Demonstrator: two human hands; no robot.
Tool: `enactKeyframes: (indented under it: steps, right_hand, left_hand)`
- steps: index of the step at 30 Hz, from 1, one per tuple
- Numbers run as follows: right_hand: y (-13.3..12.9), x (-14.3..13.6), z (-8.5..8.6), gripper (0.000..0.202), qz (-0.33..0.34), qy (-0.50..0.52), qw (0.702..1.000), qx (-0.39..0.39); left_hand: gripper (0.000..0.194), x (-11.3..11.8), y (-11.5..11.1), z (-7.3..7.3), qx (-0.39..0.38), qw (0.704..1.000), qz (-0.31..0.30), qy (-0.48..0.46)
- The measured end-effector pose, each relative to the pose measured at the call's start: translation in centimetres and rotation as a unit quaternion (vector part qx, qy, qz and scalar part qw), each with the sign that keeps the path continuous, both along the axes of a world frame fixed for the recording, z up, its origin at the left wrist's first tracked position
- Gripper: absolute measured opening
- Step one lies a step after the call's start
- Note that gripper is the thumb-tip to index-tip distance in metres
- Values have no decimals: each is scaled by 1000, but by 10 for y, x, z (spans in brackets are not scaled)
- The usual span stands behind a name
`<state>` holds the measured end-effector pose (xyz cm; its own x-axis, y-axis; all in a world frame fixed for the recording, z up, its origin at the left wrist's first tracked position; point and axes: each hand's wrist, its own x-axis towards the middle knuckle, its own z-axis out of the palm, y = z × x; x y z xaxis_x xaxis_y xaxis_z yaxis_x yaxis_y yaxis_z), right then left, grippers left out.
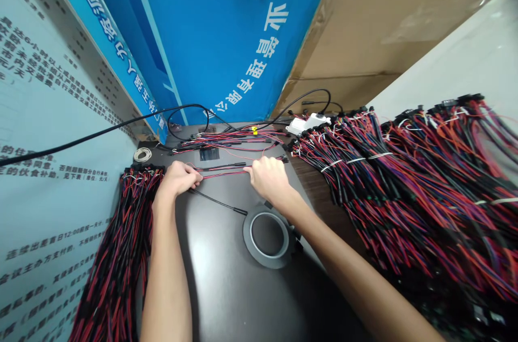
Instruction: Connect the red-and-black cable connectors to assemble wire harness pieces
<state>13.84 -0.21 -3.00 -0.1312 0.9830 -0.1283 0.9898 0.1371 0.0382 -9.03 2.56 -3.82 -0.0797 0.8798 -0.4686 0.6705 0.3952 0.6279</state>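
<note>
A thin red and black wire lead (224,173) is stretched between my two hands over the dark table. My left hand (179,178) pinches its left end, fingers closed. My right hand (267,176) is closed around the other end, thumb pointing left. Just behind the lead lies a dark cable with a connector (238,164). Below my left hand, a black cable (216,202) slants down to a grey tape roll (247,243), which lies flat under my right forearm. Where the wire ends sit inside my fists is hidden.
Loose red and black wires (226,138) lie across the back of the table. Tied wire bundles (356,164) are heaped at right, beside a white power strip (309,124). Another bundle (121,255) hangs at left, near a coil of pale cord (142,155). Blue printed panels (226,29) stand behind.
</note>
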Motion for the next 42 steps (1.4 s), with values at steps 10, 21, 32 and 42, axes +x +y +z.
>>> enactKeyframes:
  steps: [10, 21, 32, 42]
  right_hand:
    - [-18, 20, 5, 36, -12, 4, 1000, -18]
    - [-33, 26, -6, 38, 108, 200, 974, 2]
    - [-18, 39, -26, 36, 158, 231, 958, 56]
    - [-31, 40, -20, 39, 153, 167, 973, 44]
  left_hand:
    - [10, -4, -2, -5, 33, 999, -15, 5]
    - [10, -3, -3, -2, 35, 999, -32, -13]
    - [11, -2, -5, 2, 26, 999, -29, -27]
    - [10, -4, -5, 4, 16, 999, -24, -28]
